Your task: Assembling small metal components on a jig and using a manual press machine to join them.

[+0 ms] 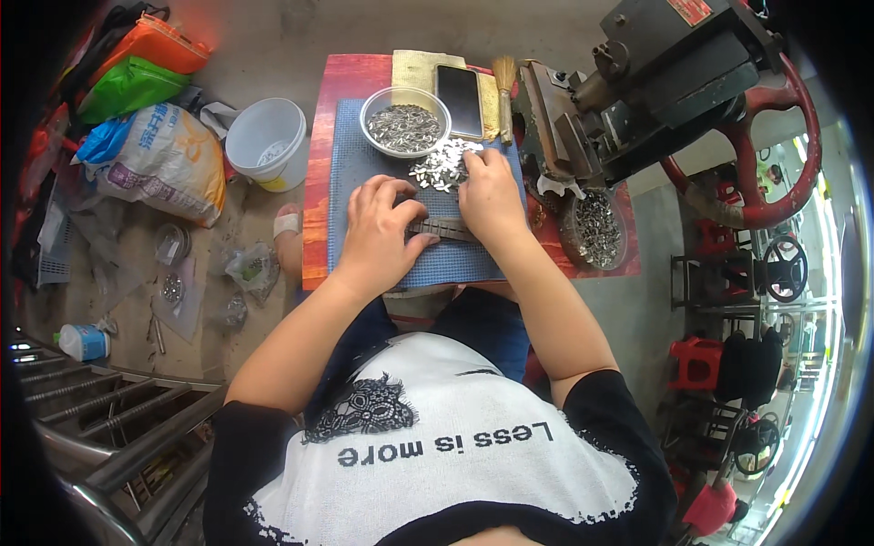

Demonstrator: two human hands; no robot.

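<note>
On a blue mesh mat [350, 136] lies a short dark metal bar with cross grooves [446, 228]. My left hand [375, 227] is closed on the bar's left end, thumb at the near side and fingers over the far side. A loose pile of small shiny silver metal pieces [442, 166] lies just beyond the bar. At the pile's right edge my right hand [492, 196] has its fingers curled together; whatever its fingertips hold is hidden. Behind the pile stands a round clear plastic bowl [366, 129] full of small dark-silver metal parts.
A phone [460, 98] and a brush [504, 96] lie at the table's far side. A heavy hand press [674, 100] with a red wheel [810, 136] stands at the right, above another bowl of metal parts [598, 232]. A white bucket [266, 136] and stuffed bags [159, 164] are on the left.
</note>
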